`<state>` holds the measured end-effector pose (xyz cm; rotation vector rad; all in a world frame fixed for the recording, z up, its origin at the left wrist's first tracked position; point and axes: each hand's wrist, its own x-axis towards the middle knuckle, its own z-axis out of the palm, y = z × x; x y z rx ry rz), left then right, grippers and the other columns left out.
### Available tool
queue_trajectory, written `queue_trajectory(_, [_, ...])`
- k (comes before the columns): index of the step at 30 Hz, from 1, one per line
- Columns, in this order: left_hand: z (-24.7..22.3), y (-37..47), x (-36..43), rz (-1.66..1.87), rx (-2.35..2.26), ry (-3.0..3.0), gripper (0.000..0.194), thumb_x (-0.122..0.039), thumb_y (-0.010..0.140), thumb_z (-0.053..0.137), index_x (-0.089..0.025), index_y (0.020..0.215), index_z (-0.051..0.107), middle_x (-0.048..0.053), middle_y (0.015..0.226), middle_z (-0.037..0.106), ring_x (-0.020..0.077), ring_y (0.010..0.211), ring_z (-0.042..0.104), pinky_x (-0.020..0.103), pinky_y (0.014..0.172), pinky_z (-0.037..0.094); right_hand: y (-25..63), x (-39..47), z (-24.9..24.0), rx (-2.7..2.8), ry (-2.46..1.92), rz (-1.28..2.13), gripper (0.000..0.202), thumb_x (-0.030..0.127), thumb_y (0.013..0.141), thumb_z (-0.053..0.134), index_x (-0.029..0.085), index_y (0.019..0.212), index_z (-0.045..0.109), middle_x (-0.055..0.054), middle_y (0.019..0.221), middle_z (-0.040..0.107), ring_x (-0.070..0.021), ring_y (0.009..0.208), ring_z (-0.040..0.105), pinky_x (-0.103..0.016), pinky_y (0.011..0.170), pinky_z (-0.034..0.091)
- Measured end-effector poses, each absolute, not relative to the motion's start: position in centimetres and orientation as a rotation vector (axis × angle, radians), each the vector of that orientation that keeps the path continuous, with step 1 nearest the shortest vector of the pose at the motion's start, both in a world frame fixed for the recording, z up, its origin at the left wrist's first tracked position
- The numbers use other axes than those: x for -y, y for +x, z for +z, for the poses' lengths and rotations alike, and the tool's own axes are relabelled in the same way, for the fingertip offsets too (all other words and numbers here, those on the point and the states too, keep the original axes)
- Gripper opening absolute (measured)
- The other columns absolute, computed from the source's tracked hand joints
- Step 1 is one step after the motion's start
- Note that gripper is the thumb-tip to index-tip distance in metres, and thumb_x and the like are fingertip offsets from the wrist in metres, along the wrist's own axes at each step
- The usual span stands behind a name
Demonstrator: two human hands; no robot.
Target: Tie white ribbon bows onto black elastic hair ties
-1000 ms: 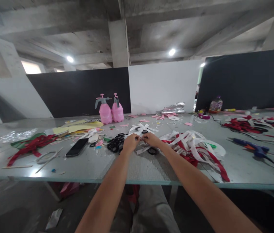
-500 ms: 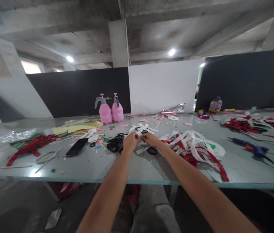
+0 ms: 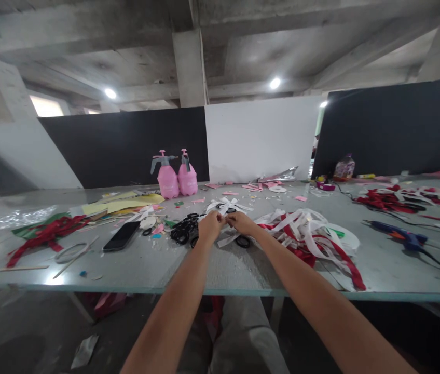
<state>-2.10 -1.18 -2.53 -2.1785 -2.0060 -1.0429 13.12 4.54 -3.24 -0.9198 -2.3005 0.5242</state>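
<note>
Both hands meet over the middle of the table, fingertips almost touching. My left hand (image 3: pixel 211 226) is closed in a pinch on a white ribbon (image 3: pixel 223 208). My right hand (image 3: pixel 240 222) pinches at the same ribbon from the other side. Just beyond the fingers lies a small pile of white ribbon pieces (image 3: pixel 239 204). A black ring, perhaps a hair tie (image 3: pixel 242 241), rests below my right hand. Left of my left hand sits a heap of black bands (image 3: pixel 183 231). White and red ribbons (image 3: pixel 305 228) lie tangled to the right. My fingers hide the ribbon's exact grip points.
Two pink spray bottles (image 3: pixel 168 182) stand at the back. A black phone (image 3: pixel 122 237) and red ribbons (image 3: pixel 54 234) lie to the left. On the right are a blue glue gun (image 3: pixel 402 236) with its cable and more red ribbon (image 3: pixel 383 200). Pink scraps (image 3: pixel 257 186) litter the back.
The view has shifted slightly, so the tabletop things sit a little further left. Both hands stay pinched together in nearly the same place.
</note>
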Motion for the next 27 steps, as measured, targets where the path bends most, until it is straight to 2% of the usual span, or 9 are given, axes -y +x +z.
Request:
queue_trajectory(5, [-3.01, -2.34, 1.26, -1.1, 1.897, -2.261, 0.021, -0.033, 0.086, 0.047, -0.022, 0.091, 0.064, 0.004, 0.094, 0.066, 0.015, 0.084, 0.06, 0.023, 0.07, 0.04, 13.28, -4.35, -3.24, 2.285, -0.993, 0.523, 0.023, 0.023, 0.083, 0.051, 0.013, 0.074, 0.07, -0.003, 0.062, 0.061, -0.0119, 0.059, 0.048, -0.022, 0.057, 0.033])
queue_trajectory(11, [-2.7, -2.35, 1.59, -1.224, 1.87, -2.318, 0.027, -0.04, 0.088, 0.045, -0.021, 0.09, 0.064, 0.004, 0.092, 0.067, 0.0158, 0.086, 0.06, 0.024, 0.074, 0.041, 13.26, -4.61, -3.49, 2.244, -0.973, 0.553, 0.033, 0.039, 0.084, 0.051, 0.013, 0.078, 0.07, 0.0, 0.056, 0.053, -0.0103, 0.055, 0.042, -0.022, 0.053, 0.028])
queue_trajectory(15, [-2.48, -2.39, 1.7, -1.285, 1.883, -2.295, 0.023, -0.037, 0.086, 0.048, -0.021, 0.089, 0.064, 0.004, 0.091, 0.067, 0.0159, 0.084, 0.059, 0.025, 0.073, 0.041, 13.26, -4.47, -3.58, 2.173, -0.898, 0.709, 0.035, 0.042, 0.083, 0.048, 0.014, 0.076, 0.067, 0.003, 0.051, 0.046, -0.009, 0.05, 0.038, -0.021, 0.05, 0.028])
queue_trajectory(20, [-2.46, -2.36, 1.75, -1.307, 1.88, -2.246, 0.02, -0.035, 0.084, 0.052, -0.02, 0.086, 0.064, 0.004, 0.089, 0.066, 0.0157, 0.083, 0.059, 0.024, 0.071, 0.04, 13.32, -4.08, -3.41, 2.073, -0.895, 0.879, 0.037, 0.043, 0.081, 0.046, 0.014, 0.062, 0.059, 0.004, 0.045, 0.042, -0.0078, 0.042, 0.035, -0.021, 0.045, 0.027])
queue_trajectory(27, [-2.39, -2.46, 1.85, -1.296, 1.899, -2.197, 0.021, -0.037, 0.087, 0.048, -0.021, 0.088, 0.062, 0.003, 0.087, 0.066, 0.0154, 0.082, 0.059, 0.023, 0.069, 0.038, 13.37, -4.29, -3.51, 2.048, -0.885, 0.924, 0.036, 0.049, 0.073, 0.057, 0.014, 0.074, 0.066, 0.004, 0.051, 0.043, -0.0082, 0.044, 0.038, -0.021, 0.045, 0.031])
